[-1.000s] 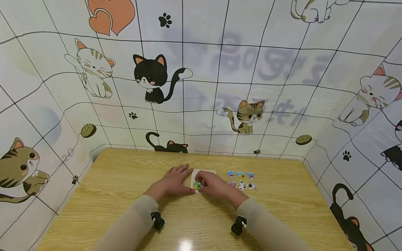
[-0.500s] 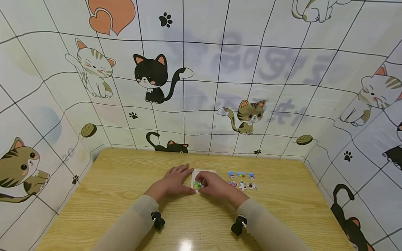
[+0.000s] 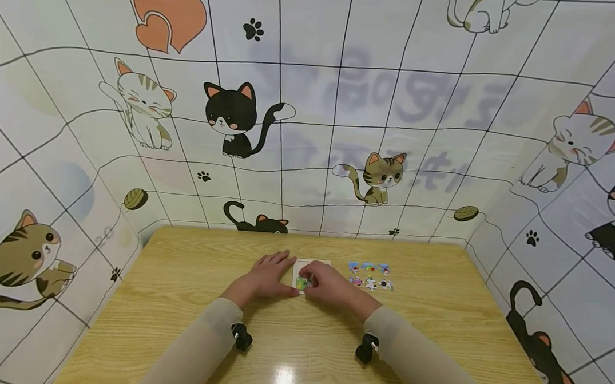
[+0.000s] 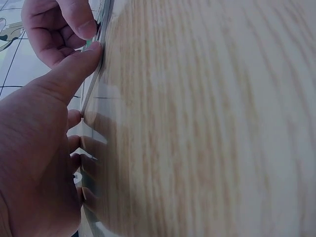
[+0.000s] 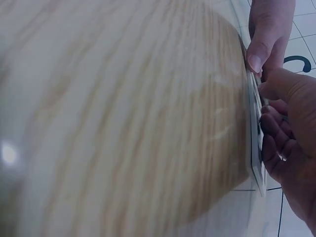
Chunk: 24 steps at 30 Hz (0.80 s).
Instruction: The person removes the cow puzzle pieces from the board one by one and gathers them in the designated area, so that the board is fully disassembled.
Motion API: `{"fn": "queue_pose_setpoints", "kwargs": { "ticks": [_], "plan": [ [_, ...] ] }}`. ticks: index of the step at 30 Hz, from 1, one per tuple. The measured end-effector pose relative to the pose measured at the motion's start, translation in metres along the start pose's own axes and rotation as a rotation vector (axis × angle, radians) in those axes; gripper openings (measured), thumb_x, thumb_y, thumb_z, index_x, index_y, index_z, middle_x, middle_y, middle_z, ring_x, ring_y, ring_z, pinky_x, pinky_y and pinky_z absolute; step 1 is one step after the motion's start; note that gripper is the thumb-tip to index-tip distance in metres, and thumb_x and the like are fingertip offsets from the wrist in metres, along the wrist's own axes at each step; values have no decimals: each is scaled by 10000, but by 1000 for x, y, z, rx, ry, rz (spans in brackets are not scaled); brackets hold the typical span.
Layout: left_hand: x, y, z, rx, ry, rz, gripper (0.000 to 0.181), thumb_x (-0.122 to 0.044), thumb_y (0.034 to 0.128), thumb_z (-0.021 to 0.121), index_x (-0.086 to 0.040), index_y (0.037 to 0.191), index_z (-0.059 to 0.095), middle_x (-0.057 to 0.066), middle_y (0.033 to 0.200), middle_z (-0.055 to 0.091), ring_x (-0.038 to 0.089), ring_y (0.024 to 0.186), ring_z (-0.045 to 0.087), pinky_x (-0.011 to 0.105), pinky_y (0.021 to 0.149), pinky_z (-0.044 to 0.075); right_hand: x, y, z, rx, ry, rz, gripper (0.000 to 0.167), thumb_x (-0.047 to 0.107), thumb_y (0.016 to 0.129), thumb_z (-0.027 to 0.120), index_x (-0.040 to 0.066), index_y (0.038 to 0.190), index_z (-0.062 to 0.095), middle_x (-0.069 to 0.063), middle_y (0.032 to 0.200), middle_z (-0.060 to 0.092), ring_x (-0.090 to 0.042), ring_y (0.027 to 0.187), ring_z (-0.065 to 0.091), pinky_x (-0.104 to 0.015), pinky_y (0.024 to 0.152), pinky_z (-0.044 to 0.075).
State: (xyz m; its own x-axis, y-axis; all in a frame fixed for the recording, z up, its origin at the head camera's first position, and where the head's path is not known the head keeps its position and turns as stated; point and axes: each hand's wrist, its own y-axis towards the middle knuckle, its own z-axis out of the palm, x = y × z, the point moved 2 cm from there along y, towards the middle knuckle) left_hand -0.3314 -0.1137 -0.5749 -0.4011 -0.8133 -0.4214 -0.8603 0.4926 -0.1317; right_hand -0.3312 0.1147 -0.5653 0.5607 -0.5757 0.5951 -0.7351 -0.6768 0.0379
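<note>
A small jigsaw puzzle board (image 3: 297, 268) with a pale frame lies flat on the table, with green picture pieces (image 3: 301, 284) in its lower left. My left hand (image 3: 268, 276) rests at the board's left side, fingers spread, and its thumb (image 4: 89, 57) presses the near edge. Over the board, my right hand (image 3: 329, 284) has its fingers curled down and pinches a puzzle piece, mostly hidden by the fingers. In the right wrist view, the fingers of the right hand (image 5: 291, 128) are bent against the board's top. The right hand covers much of the board.
Two short rows of loose puzzle pieces, the farther row (image 3: 369, 268) mostly blue and the nearer row (image 3: 370, 284) mixed in colour, lie right of the board. The wooden table (image 3: 179, 301) meets a cat-patterned wall cloth (image 3: 311, 100) at the back and sides.
The right hand has shifted very slightly over the board. The left hand, the board and the loose pieces stay where they were.
</note>
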Motion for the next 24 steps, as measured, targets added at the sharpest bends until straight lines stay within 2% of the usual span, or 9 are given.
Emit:
{"fn": "queue_pose_setpoints", "kwargs": {
  "ticks": [12, 24],
  "plan": [
    [-1, -1, 0, 5, 20, -16, 987, -694, 977, 734, -234, 1759, 344, 72, 1841, 203, 377, 1685, 189, 645, 1331, 162, 0, -11, -4, -27, 58, -40, 377, 81, 1030, 754, 47, 1401, 693, -53, 1134, 669, -97, 838, 571, -313, 784, 532],
    [-2, 0, -1, 6, 24, -22, 996, -688, 971, 747, -225, 1758, 349, 83, 1839, 211, 379, 1684, 194, 647, 1330, 165, 0, -18, -12, -19, 53, -19, 392, 104, 1035, 770, 74, 1418, 694, 10, 1187, 661, -116, 873, 600, -293, 773, 544]
  ]
}}
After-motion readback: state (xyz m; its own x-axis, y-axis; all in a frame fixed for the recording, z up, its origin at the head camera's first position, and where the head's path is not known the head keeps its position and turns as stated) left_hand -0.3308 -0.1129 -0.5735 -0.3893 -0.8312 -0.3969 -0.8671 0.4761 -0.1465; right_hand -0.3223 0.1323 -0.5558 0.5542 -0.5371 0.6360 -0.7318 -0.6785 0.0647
